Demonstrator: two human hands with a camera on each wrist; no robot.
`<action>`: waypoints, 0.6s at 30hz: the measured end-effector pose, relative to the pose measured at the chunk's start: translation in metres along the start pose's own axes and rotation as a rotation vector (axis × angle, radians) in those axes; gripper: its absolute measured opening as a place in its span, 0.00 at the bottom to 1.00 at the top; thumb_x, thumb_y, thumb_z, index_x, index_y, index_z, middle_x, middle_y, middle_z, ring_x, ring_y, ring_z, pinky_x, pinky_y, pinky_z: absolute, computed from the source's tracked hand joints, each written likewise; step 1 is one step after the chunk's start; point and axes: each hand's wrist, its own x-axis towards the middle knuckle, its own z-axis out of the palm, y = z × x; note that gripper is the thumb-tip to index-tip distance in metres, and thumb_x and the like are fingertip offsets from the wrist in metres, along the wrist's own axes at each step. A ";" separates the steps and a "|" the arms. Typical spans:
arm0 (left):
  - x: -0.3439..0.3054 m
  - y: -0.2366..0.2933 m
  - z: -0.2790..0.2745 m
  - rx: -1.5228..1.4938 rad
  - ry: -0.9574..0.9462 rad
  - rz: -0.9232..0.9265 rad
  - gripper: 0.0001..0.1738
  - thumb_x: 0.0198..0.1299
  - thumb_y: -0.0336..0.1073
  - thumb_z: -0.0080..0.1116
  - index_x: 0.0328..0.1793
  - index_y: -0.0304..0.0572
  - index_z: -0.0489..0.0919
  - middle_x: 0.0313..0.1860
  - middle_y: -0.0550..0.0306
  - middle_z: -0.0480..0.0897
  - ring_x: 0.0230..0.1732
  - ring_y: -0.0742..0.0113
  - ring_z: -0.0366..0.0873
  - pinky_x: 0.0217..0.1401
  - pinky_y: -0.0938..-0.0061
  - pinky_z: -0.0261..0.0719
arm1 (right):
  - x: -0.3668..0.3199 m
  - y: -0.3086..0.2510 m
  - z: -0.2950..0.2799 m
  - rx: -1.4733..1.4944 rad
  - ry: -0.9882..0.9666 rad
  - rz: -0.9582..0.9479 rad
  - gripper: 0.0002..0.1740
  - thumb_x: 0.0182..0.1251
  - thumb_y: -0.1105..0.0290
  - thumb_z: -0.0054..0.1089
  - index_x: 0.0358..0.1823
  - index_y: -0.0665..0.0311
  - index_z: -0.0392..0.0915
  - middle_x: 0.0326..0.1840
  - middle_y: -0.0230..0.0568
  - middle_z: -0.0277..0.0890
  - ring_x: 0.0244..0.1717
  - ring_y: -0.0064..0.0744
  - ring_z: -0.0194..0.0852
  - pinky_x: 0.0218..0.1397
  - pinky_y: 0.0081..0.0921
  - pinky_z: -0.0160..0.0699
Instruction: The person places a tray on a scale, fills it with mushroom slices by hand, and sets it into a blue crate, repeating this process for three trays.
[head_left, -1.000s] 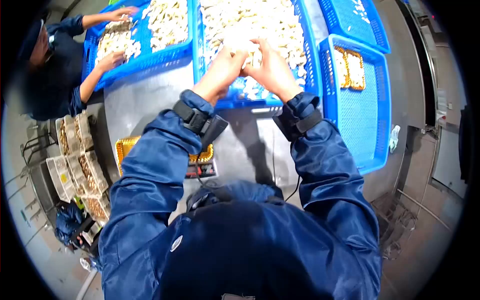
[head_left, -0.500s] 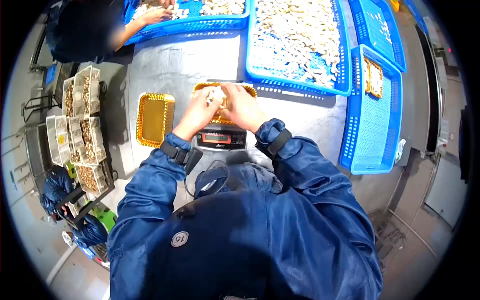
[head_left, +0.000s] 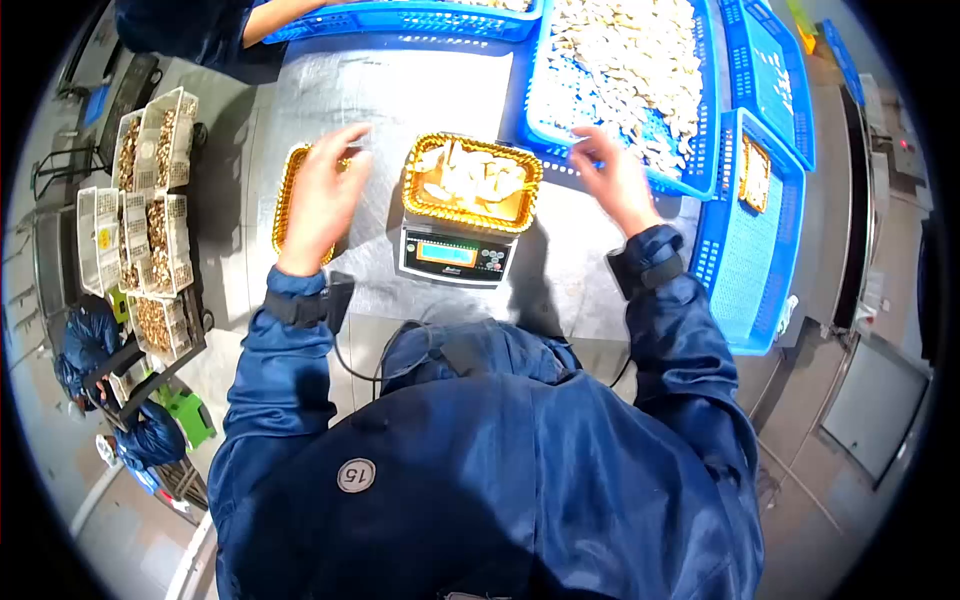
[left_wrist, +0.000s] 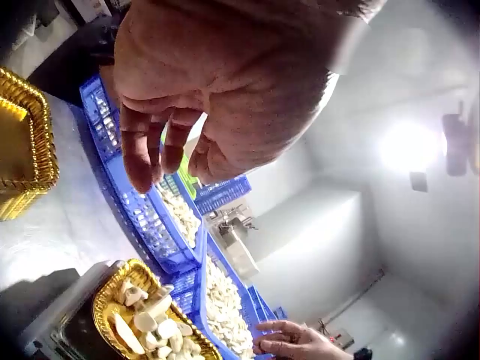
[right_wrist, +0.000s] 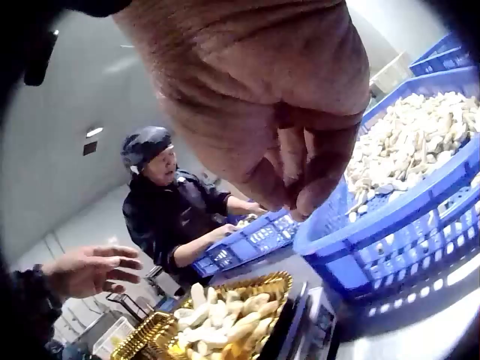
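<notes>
Left hand (head_left: 325, 195) and right hand (head_left: 615, 185), fingers (left_wrist: 136, 159) loosely released, flank a gold tray (head_left: 455, 214) of white pieces (head_left: 470, 175) on a scale (head_left: 455, 257) by the near edge of the table (head_left: 420, 90).

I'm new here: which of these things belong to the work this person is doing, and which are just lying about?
Seemingly part of the job:
scale
gold tray on it
pale pieces in that tray
large blue basket of similar pieces
second gold tray, by the left hand

Probably just lying about:
white crates at the left
green box behind them
</notes>
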 end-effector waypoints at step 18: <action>-0.102 -0.015 0.011 -0.360 0.256 -0.464 0.16 0.81 0.31 0.52 0.68 0.36 0.81 0.59 0.56 0.85 0.54 0.71 0.84 0.55 0.76 0.82 | 0.090 0.224 -0.019 -0.487 -0.268 0.336 0.57 0.48 0.29 0.81 0.69 0.61 0.66 0.66 0.59 0.76 0.72 0.53 0.70 0.76 0.43 0.70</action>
